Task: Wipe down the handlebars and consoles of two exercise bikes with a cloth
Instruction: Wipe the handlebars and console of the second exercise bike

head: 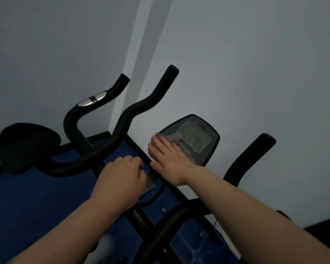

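Fingers [160, 144] of the right hand [168, 159] lie flat, together, pressing the cloth [176, 139] on the console [196, 138].

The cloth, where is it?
The cloth is right of centre in the head view, pressed flat under the right hand on the bike's console.

cloth [176, 139] on console [202, 136], handlebar [141, 103] left
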Demonstrator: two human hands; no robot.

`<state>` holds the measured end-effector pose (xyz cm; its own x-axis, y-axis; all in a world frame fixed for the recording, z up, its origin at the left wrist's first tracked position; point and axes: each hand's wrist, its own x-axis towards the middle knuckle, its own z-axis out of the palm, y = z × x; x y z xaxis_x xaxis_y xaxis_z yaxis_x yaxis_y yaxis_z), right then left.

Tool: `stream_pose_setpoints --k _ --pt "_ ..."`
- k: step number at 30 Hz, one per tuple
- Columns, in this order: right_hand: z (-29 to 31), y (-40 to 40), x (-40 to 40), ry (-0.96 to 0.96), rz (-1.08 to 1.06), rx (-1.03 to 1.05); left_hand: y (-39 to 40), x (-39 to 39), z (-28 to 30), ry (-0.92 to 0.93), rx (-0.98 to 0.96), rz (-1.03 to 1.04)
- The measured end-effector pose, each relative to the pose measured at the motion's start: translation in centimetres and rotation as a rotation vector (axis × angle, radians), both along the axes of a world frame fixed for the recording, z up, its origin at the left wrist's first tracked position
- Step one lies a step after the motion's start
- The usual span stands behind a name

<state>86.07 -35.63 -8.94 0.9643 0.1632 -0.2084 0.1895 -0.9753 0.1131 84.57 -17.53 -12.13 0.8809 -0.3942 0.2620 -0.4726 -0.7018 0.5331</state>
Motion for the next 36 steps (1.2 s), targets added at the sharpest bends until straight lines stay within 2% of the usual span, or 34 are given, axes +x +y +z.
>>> stream_pose_setpoints --k 2,5,8,11,13,15,19,22,25,29,33,36 --pt "0.6 -1.4 -2.4 0.079 -0.097 -0.068 0.2 0.0 0.1 0.008 0.000 -0.020" --pt "1.9 -3.1 -4.1 0.079 -0.357 -0.168 0.3 -0.1 0.0 0.009 0.002 -0.045" --pt "2.2 -4.1 -2.6 -0.047 -0.571 -0.116 0.3 -0.2 0.1 0.006 0.002 -0.043" --pt "2.4 -4.3 1.0 -0.249 -0.676 0.070 0.2 -0.2 0.0 0.012 0.011 -0.032" --pt "2.4 -3.8 3.1 -0.347 -0.665 0.133 0.1 -0.1 -0.1 0.000 0.018 -0.023" --pt "2.2 -2.5 4.1 -0.326 -0.554 0.146 0.1 0.0 -0.1 0.006 -0.004 -0.018" --pt "0.2 -0.3 0.5 -0.011 -0.257 0.099 0.4 0.0 0.1 0.032 -0.039 -0.033" --pt "0.6 -1.9 -2.2 0.117 -0.357 -0.020 0.6 -0.3 0.4 0.049 -0.051 -0.057" --pt "1.9 -3.9 -2.6 -0.032 -0.620 -0.011 0.6 -0.5 0.6 0.042 -0.050 -0.053" --pt "2.2 -5.2 0.9 -0.364 -0.699 0.084 0.3 -0.5 0.6 0.046 -0.087 0.003" --pt "2.8 -3.3 5.2 -0.348 -0.556 0.124 0.4 -0.3 0.5 0.083 -0.112 0.032" --pt "1.0 0.0 3.3 -0.237 -0.262 0.074 0.6 -0.5 0.7 0.101 -0.131 0.043"
